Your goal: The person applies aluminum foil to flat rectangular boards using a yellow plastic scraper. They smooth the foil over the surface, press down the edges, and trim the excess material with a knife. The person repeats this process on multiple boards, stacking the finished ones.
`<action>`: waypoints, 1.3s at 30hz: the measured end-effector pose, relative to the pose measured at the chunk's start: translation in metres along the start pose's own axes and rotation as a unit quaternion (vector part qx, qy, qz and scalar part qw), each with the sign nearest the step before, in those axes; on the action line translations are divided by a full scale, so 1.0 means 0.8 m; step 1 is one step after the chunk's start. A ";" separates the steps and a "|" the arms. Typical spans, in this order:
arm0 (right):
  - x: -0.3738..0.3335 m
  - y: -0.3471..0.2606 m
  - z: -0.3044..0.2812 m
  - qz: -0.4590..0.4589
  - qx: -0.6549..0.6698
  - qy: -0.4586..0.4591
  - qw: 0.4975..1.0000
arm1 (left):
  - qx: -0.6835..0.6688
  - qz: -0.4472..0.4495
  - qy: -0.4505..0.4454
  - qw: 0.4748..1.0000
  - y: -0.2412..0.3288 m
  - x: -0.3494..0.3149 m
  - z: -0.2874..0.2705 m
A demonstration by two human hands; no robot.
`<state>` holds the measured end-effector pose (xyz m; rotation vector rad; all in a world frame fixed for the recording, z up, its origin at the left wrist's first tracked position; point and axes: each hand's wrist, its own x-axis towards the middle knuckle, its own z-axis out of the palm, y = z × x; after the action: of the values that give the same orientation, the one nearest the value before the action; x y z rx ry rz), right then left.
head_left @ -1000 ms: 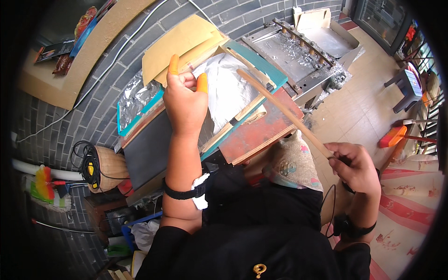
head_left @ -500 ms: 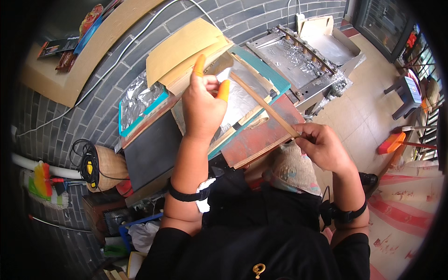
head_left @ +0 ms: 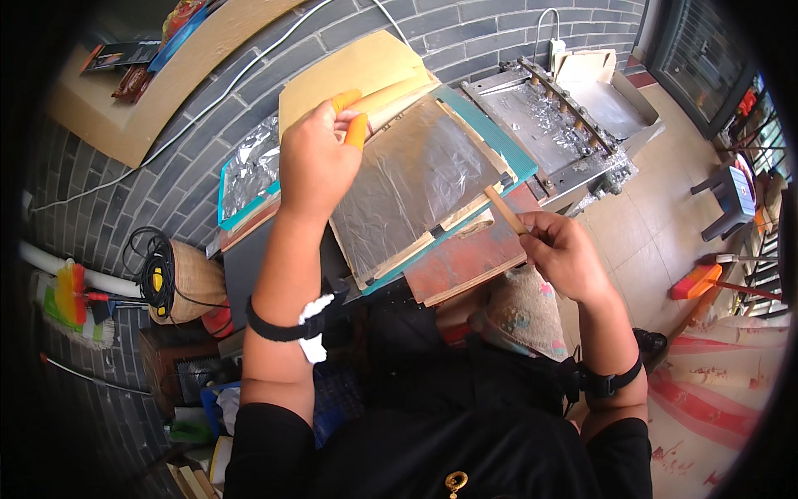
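My left hand (head_left: 320, 154) is raised over the left edge of a flat frame, beside a stack of yellow-brown paper sheets (head_left: 357, 71). Orange finger covers sit on its thumb and index finger, which are apart with nothing visible between them; the other fingers are curled. A dark grey, creased translucent sheet (head_left: 416, 183) lies across the frame, on a teal board (head_left: 478, 125). To the right, my right hand (head_left: 565, 254) pinches a thin flat wooden strip (head_left: 505, 209) between thumb and fingers. The strip's far end reaches the frame's near right corner.
A reddish worn board (head_left: 465, 258) lies under the teal one. Foil in a teal-edged tray (head_left: 249, 175) is at the left. A metal rig with foil scraps (head_left: 540, 116) stands at the back right. Farther right are a stool (head_left: 731, 200) and an orange broom (head_left: 697, 281).
The dark translucent sheet now lies over the bright silver surface seen before. My left hand has moved left, its index finger lowered. The wooden strip has drawn back toward the frame's corner.
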<state>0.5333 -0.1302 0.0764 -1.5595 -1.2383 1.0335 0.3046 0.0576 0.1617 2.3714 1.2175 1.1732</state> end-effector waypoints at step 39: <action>-0.022 0.002 -0.010 0.003 0.039 0.006 0.999 | 0.083 0.075 -0.010 0.994 -0.037 -0.041 0.017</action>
<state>0.5387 -0.1484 0.0791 -1.5087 -1.1720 1.0629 0.2869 0.0531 0.1195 2.6300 1.1915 1.1267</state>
